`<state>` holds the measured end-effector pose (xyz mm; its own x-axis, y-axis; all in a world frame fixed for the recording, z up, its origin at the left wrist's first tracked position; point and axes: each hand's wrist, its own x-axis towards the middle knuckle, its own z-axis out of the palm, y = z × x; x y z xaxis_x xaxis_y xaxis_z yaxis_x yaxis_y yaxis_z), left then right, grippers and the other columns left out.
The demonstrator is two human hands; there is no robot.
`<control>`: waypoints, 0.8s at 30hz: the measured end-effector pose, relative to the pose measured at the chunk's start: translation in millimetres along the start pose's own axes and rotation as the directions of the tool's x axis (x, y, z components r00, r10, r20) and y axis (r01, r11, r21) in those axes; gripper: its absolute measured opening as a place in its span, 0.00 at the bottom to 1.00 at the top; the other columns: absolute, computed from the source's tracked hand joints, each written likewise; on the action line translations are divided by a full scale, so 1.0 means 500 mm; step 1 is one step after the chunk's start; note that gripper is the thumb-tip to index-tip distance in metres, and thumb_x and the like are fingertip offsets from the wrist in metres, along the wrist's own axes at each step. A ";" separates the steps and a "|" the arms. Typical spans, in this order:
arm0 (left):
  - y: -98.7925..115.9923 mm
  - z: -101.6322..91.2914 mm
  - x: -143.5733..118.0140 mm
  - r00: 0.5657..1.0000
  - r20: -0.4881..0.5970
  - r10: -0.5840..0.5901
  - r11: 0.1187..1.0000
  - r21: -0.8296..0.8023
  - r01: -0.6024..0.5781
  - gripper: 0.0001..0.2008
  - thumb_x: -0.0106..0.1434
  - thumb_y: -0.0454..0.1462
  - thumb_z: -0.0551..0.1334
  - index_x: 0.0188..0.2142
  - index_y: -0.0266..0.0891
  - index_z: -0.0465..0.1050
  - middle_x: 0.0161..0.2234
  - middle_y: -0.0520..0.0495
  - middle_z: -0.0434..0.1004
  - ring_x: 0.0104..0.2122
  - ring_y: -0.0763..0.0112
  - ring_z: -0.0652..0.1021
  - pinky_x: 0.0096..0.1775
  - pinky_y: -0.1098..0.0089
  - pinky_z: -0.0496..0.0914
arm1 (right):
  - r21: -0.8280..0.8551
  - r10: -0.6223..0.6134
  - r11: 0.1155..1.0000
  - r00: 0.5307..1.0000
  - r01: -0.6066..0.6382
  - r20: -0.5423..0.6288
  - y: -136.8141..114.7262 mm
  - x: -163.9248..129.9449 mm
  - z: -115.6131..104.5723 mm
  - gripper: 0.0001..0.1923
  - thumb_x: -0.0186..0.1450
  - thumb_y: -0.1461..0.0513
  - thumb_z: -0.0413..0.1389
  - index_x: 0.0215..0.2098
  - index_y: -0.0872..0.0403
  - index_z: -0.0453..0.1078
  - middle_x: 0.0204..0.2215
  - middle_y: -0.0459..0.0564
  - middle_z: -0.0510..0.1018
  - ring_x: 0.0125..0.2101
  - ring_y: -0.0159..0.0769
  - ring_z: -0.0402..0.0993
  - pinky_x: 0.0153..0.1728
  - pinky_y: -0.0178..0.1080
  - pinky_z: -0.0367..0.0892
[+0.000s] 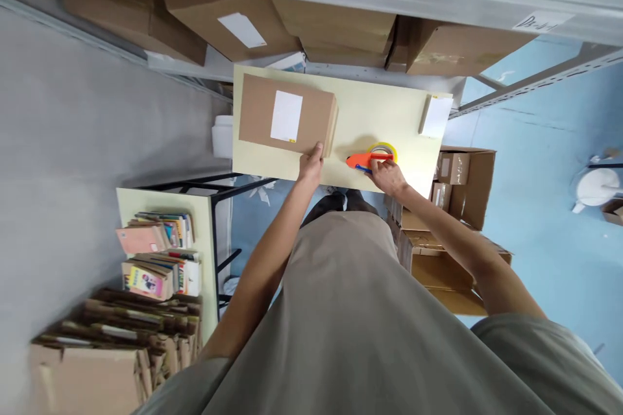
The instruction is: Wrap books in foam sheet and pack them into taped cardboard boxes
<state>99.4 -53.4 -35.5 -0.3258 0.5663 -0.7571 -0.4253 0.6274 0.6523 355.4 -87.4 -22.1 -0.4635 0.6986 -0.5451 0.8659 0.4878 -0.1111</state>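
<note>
I see my left hand (310, 165) resting on the near right corner of the cardboard box (287, 115), fingers laid over its edge in a light grip. The box sits on the left half of the pale table (360, 110), its white label (286, 115) facing up. My right hand (387, 175) is closed around the handle of the orange tape dispenser (367, 159), which lies near the table's front edge with its yellowish roll just behind. Between box and dispenser there is a narrow strip of bare tabletop; the far right holds only a small flat packet (435, 115). Open cartons (460, 181) crowd the floor to the right. My right fingertips are probably tucked under the handle, though the view is too small to tell. My shirt hides the table's legs.
</note>
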 end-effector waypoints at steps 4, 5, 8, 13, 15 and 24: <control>-0.001 -0.132 -0.031 0.987 0.049 0.153 0.985 0.072 -0.156 0.18 0.62 0.43 0.81 0.45 0.42 0.80 0.52 0.41 0.90 0.67 0.56 0.81 0.73 0.56 0.70 | 0.035 -0.191 0.981 0.981 0.190 0.042 -0.078 0.021 -0.002 0.27 0.86 0.57 0.45 0.70 0.73 0.64 0.53 0.78 0.86 0.56 0.59 0.85 0.60 0.51 0.69; 0.000 -0.160 -0.034 0.980 0.083 0.181 0.980 0.065 -0.186 0.20 0.60 0.43 0.82 0.47 0.43 0.80 0.55 0.40 0.89 0.69 0.55 0.80 0.74 0.55 0.69 | 0.040 -0.231 0.972 0.972 0.230 0.038 -0.100 0.028 -0.004 0.27 0.86 0.58 0.45 0.70 0.74 0.65 0.52 0.77 0.86 0.56 0.59 0.85 0.60 0.52 0.69; 0.002 -0.218 -0.035 0.963 0.146 0.226 0.969 0.065 -0.237 0.27 0.57 0.45 0.82 0.52 0.43 0.81 0.60 0.39 0.87 0.69 0.54 0.79 0.75 0.55 0.67 | 0.056 -0.275 0.960 0.961 0.273 0.029 -0.152 0.045 -0.008 0.26 0.85 0.60 0.46 0.70 0.74 0.64 0.51 0.76 0.86 0.55 0.58 0.86 0.59 0.51 0.69; -0.002 -0.231 -0.030 0.951 0.142 0.273 0.945 0.147 -0.293 0.30 0.59 0.50 0.81 0.56 0.43 0.80 0.60 0.39 0.87 0.70 0.54 0.79 0.75 0.56 0.68 | 0.098 -0.272 0.959 0.961 0.267 0.044 -0.148 0.023 0.013 0.24 0.85 0.61 0.46 0.69 0.72 0.66 0.53 0.75 0.86 0.56 0.56 0.86 0.60 0.50 0.69; -0.001 -0.225 -0.034 0.951 0.133 0.278 0.942 0.156 -0.297 0.30 0.60 0.51 0.81 0.56 0.44 0.80 0.59 0.40 0.87 0.69 0.54 0.80 0.74 0.55 0.69 | 0.114 -0.234 0.968 0.970 0.225 0.066 -0.109 -0.008 0.032 0.24 0.84 0.60 0.48 0.69 0.72 0.67 0.53 0.77 0.86 0.55 0.57 0.86 0.60 0.50 0.70; 0.022 -0.187 -0.070 0.979 0.032 0.202 0.954 0.222 -0.204 0.20 0.64 0.45 0.80 0.51 0.46 0.80 0.57 0.40 0.88 0.68 0.59 0.81 0.72 0.58 0.72 | 0.094 0.012 0.996 0.999 -0.009 -0.036 0.083 0.018 0.010 0.29 0.86 0.57 0.40 0.72 0.74 0.57 0.53 0.79 0.85 0.53 0.60 0.84 0.63 0.58 0.68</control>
<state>27.2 -116.3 -5.2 -0.3780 0.6980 -0.6082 -0.1518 0.6013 0.7845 388.0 -63.8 -35.8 -0.4592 0.7230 -0.5161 0.8838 0.4303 -0.1836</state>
